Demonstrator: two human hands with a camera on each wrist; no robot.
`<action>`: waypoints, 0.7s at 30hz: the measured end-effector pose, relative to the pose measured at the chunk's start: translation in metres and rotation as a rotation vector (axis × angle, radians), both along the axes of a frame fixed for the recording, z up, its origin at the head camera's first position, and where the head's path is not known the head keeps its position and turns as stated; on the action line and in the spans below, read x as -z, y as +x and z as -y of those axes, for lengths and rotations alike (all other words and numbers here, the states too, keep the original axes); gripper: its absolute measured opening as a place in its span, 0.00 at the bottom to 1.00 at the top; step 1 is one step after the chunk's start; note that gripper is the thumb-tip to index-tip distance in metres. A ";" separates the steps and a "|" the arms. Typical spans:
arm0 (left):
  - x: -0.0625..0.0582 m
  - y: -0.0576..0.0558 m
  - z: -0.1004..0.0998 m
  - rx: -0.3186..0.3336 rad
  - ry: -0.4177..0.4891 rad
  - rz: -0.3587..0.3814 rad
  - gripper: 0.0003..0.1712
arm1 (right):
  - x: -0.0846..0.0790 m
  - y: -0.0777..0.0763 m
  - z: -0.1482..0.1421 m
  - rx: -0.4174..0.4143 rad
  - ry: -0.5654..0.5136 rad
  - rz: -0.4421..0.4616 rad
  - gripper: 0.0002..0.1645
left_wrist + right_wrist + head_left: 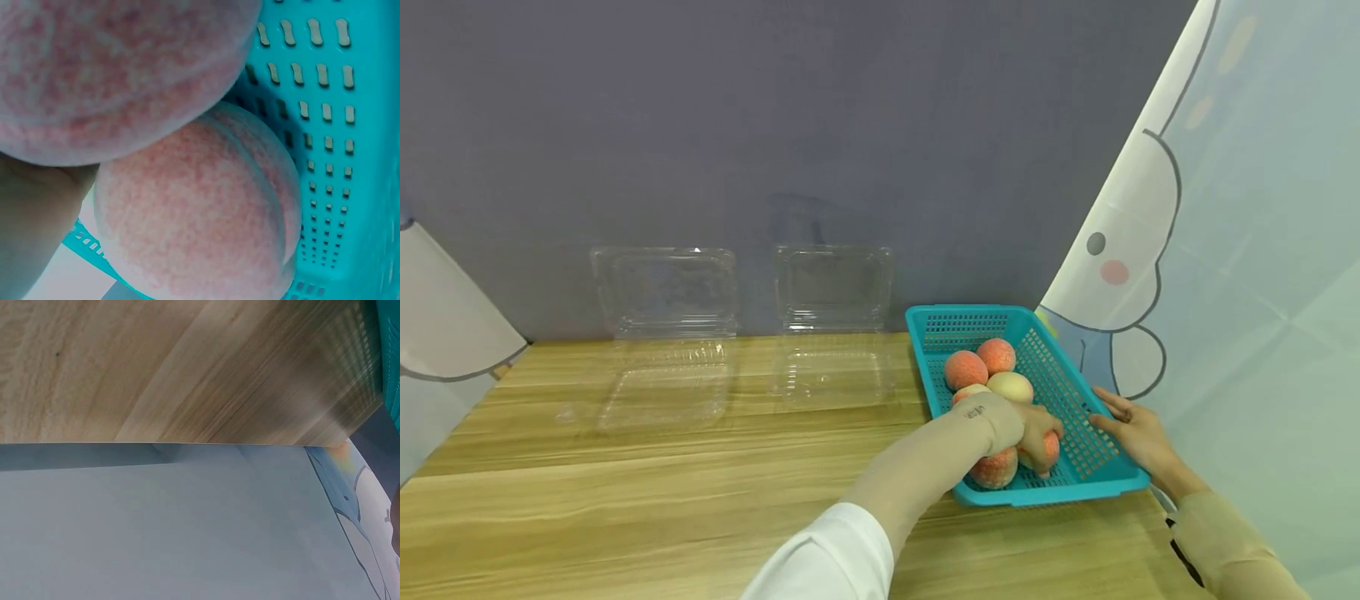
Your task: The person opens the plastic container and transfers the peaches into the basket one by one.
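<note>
A turquoise plastic basket [936, 317] with perforated walls holds several peaches [966, 369], reddish and pale yellow. My left hand [1036, 429] reaches into it from the left and grips a reddish peach [1049, 451] near the front right corner. Another red peach [994, 471] lies beside it, under the forearm. Close up in the left wrist view are two peaches [194, 212], with part of the hand at the left edge. At the basket's right rim is my right hand [1138, 433], fingers straight along the side and thumb over the edge.
Two clear plastic clamshell boxes, a left one [662, 396] and a right one [835, 371], stand with lids raised at the back of the wooden table [662, 508]. A grey curtain [820, 125] hangs behind, and a printed cloth [1262, 333] hangs close on the right.
</note>
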State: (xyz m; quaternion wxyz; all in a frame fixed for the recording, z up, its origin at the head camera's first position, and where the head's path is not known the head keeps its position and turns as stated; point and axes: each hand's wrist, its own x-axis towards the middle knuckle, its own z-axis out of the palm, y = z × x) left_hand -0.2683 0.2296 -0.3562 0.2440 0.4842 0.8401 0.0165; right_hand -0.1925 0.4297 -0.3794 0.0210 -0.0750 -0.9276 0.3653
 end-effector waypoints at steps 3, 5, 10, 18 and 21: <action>-0.002 0.000 -0.001 0.015 -0.029 -0.005 0.38 | 0.000 -0.002 0.002 -0.006 0.005 0.004 0.40; -0.005 -0.001 0.000 0.012 -0.037 -0.003 0.37 | -0.001 -0.003 0.003 -0.004 0.005 0.003 0.39; -0.016 -0.003 0.003 -0.038 -0.044 -0.017 0.37 | -0.002 -0.004 0.002 -0.002 0.014 0.011 0.40; -0.049 -0.004 0.002 -0.048 -0.072 -0.141 0.39 | -0.002 -0.002 -0.002 -0.018 0.000 0.022 0.41; -0.060 0.001 0.010 -0.031 -0.062 -0.168 0.40 | -0.002 -0.001 -0.004 -0.021 0.028 0.020 0.40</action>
